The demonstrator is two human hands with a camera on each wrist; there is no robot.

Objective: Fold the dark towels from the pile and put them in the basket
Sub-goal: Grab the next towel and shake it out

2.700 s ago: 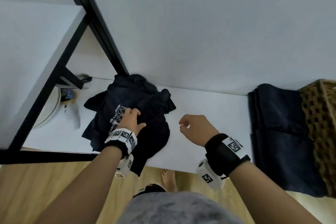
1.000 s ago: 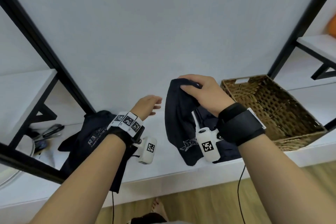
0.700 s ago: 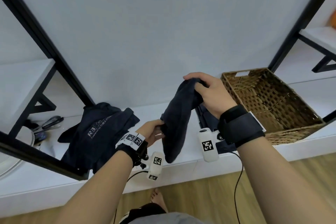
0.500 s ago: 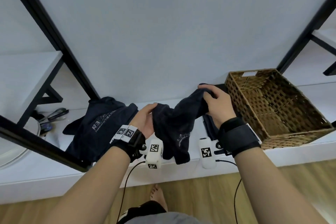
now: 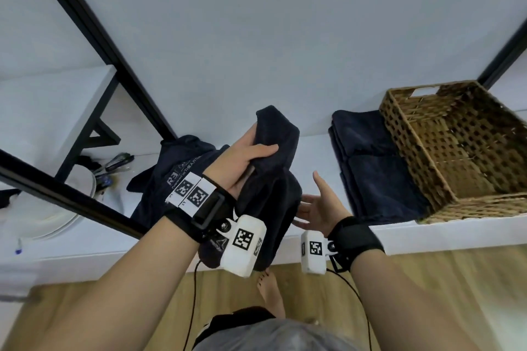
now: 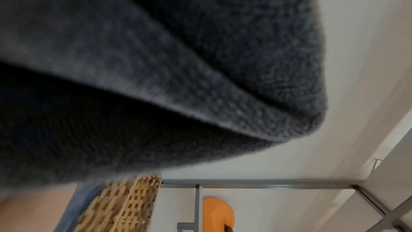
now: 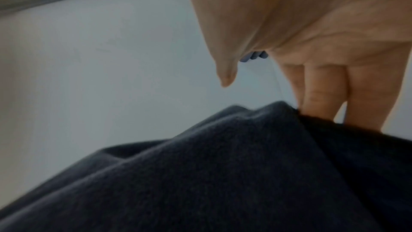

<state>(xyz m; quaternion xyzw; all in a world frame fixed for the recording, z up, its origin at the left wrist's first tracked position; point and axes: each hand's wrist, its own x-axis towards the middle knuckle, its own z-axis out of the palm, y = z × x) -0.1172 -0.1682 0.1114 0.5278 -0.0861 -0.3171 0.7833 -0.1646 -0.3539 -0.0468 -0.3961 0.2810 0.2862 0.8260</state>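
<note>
My left hand [image 5: 251,155] grips a dark towel [image 5: 273,179] near its top and holds it up above the white shelf [image 5: 322,157]; the towel [image 6: 156,59] fills the left wrist view. My right hand [image 5: 316,202] is open, palm up, with straight fingers touching the hanging towel [image 7: 223,174] from the right. A pile of dark cloth with white print [image 5: 171,179] lies behind my left wrist. Folded dark towels [image 5: 376,174] lie flat beside the wicker basket [image 5: 456,145], which stands on the shelf at the right and shows nothing inside.
Black frame bars [image 5: 94,34] cross the left side, and another upright [image 5: 504,57] stands behind the basket. A white plate [image 5: 71,208] and small tools [image 5: 117,159] sit at the far left. An orange object [image 6: 218,214] lies on a further shelf. Wooden floor is below.
The right hand let go of the towel's top and dropped to its lower right side, open. The left hand rose and took hold of the towel's upper part.
</note>
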